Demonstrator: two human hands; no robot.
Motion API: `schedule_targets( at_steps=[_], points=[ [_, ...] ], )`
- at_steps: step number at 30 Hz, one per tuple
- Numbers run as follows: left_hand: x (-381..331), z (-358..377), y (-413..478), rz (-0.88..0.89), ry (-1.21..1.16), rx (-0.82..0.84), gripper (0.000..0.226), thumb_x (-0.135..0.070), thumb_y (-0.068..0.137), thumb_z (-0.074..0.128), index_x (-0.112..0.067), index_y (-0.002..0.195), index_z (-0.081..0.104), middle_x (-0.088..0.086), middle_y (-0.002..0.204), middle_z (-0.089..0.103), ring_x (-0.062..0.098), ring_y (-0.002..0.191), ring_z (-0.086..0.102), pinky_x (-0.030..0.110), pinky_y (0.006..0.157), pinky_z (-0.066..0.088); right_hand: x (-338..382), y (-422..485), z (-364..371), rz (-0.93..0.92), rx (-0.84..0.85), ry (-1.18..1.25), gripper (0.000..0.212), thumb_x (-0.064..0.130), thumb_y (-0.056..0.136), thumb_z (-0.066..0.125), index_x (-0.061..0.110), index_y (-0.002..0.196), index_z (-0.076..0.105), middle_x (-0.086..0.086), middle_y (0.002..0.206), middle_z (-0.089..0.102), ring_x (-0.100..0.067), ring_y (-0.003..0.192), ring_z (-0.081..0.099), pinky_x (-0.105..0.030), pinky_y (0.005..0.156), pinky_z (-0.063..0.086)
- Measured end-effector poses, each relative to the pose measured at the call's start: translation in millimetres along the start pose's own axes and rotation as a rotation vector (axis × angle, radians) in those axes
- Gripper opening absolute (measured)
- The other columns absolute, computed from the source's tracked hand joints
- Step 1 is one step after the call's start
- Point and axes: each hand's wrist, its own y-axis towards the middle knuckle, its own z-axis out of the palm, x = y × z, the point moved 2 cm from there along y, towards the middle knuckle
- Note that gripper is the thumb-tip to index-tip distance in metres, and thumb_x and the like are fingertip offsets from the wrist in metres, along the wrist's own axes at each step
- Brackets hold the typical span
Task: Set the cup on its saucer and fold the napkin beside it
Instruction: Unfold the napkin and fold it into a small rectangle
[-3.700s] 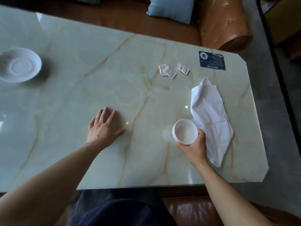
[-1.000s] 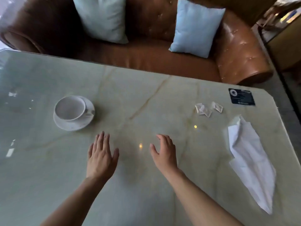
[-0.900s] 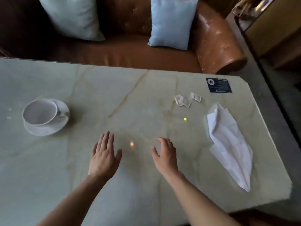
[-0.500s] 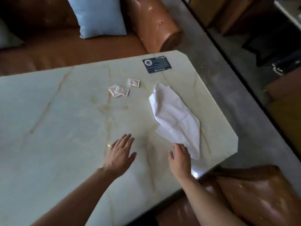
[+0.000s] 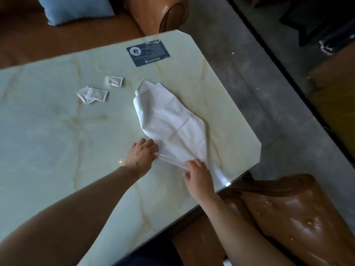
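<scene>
A crumpled white napkin (image 5: 169,120) lies on the pale marble table (image 5: 57,131), near its right end. My left hand (image 5: 141,154) rests at the napkin's near left edge, fingers curled on the cloth. At the napkin's near corner, my right hand (image 5: 197,173) pinches the fabric. The cup and its saucer are out of view to the left.
Three small sachets (image 5: 92,94) lie left of the napkin, one of them (image 5: 113,81) a bit farther back. A dark card (image 5: 148,53) sits near the far edge. The table's right edge and cut corner (image 5: 257,150) are close. Brown leather seats (image 5: 288,217) and a blue cushion (image 5: 75,7) surround the table.
The cup went from my right hand onto the saucer at the left. The view then swung right, and both hands moved to the napkin's near end and took hold.
</scene>
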Motion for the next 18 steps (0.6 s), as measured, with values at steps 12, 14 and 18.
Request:
schedule_targets(
  at_steps=[12, 14, 18],
  points=[
    [0.0, -56.4, -60.5, 0.012, -0.146, -0.075, 0.032, 0.009, 0.079, 0.047, -0.021, 0.083, 0.036, -0.002, 0.073, 0.048, 0.027, 0.068, 0.043, 0.038, 0.063, 0.038, 14.6, 3.6, 3.6, -0.222, 0.052, -0.176, 0.012, 0.034, 0.082, 0.067, 0.024, 0.087, 0.066, 0.004, 0.096, 0.059, -0.025, 0.098, 0.058, -0.038, 0.076, 0.047],
    [7.7, -75.3, -78.9, -0.115, -0.310, -0.136, 0.028, 0.006, 0.080, 0.039, -0.021, 0.083, 0.034, 0.000, 0.069, 0.047, 0.028, 0.063, 0.041, 0.043, 0.055, 0.037, 25.6, 0.0, 2.1, -0.283, 0.033, -0.161, 0.026, 0.044, 0.075, 0.070, 0.024, 0.089, 0.065, 0.005, 0.096, 0.059, -0.024, 0.098, 0.059, -0.038, 0.074, 0.046],
    [17.9, -112.8, -117.2, -0.211, -0.504, -0.293, 0.024, 0.004, 0.097, 0.042, -0.016, 0.087, 0.036, -0.004, 0.065, 0.047, 0.019, 0.057, 0.036, 0.033, 0.050, 0.032, 66.1, -8.0, 1.2, -0.380, -0.044, -0.057, 0.055, 0.069, 0.063, 0.069, 0.026, 0.097, 0.063, 0.006, 0.100, 0.058, -0.021, 0.100, 0.057, -0.039, 0.075, 0.044]
  ],
)
